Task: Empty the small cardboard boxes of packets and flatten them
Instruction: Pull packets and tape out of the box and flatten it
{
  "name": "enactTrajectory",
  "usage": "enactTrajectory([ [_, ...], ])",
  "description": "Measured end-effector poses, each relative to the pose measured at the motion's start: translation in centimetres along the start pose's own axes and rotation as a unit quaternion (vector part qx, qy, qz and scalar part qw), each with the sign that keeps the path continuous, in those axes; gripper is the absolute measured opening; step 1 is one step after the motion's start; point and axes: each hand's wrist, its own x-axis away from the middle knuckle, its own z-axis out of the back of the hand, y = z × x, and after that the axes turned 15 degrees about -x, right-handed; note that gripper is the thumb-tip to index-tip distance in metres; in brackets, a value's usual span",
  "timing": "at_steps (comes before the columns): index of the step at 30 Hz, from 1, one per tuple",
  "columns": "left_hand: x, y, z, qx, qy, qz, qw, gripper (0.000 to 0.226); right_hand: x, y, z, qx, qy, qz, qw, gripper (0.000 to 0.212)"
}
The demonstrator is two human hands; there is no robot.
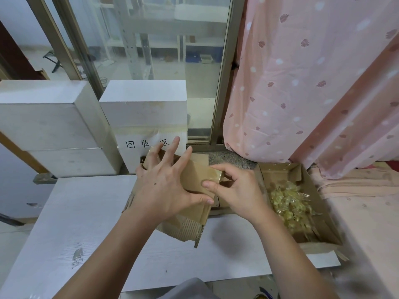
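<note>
The white surface [86,223] carried an open cardboard tray [319,190] of yellow packets [289,203]. Left of that tray, a small cardboard box [194,180] was pressed by the left hand [164,186], fingers spread, its corner pinched by the right hand [235,188].

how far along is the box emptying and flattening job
Done: loose yellow packets lie in the open tray box. In hand: left hand presses a cardboard box down, right hand pinches its corner. Left: that box is not yet fully flat.
</note>
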Motion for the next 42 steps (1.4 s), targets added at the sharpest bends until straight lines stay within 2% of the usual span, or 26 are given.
enactTrajectory([
  [5, 0.2, 0.8, 0.7, 0.012, 0.004, -0.002, 1.0, 0.131, 0.3, -0.2, -0.7, 0.024, 0.055, 0.056, 0.997, 0.012],
  [10, 0.3, 0.8, 0.1, 0.039, -0.009, -0.002, 0.999, 0.125, 0.1, -0.6, -0.6, 0.052, 0.039, 0.046, 0.997, 0.016],
  [14, 0.2, -0.3, -1.1, 0.098, -0.007, 0.014, 0.995, 0.13, 0.0, -2.0, 0.5, -0.004, -0.06, -0.045, 0.997, 0.031],
  [16, 0.2, -0.9, -1.6, 0.12, -0.016, 0.014, 0.993, 0.129, -0.1, -2.1, 0.9, -0.047, -0.125, -0.092, 0.987, 0.053],
  [17, 0.2, -1.1, -1.8, 0.125, -0.018, 0.01, 0.992, 0.128, -0.2, -2.2, 1.0, -0.041, -0.14, -0.099, 0.984, 0.062],
  [19, 0.4, -1.3, -2.1, 0.13, -0.021, 0.001, 0.991, 0.129, -0.3, -2.1, 1.0, -0.018, -0.144, -0.094, 0.985, 0.067],
  [23, 0.8, -1.3, -2.1, 0.146, -0.027, 0.006, 0.989, 0.121, -0.3, -1.6, 0.7, -0.033, -0.117, -0.085, 0.989, 0.063],
  [28, 0.8, -1.6, -2.1, 0.19, -0.03, 0.015, 0.981, 0.12, -0.5, -0.8, 0.0, 0.019, -0.056, -0.067, 0.996, 0.058],
  [32, 0.6, -2.0, -2.0, 0.268, -0.03, 0.018, 0.963, 0.116, -0.6, -1.3, -0.2, 0.003, -0.06, 0.001, 0.998, 0.048],
  [37, 0.3, -1.9, -1.5, 0.319, -0.014, 0.011, 0.948, 0.114, -1.5, -1.0, -0.7, -0.042, -0.039, 0.036, 0.998, 0.037],
  [42, 0.2, -0.6, -1.3, 0.357, -0.005, 0.007, 0.934, 0.118, -2.5, -1.9, -1.1, -0.037, 0.024, 0.114, 0.993, 0.01],
])
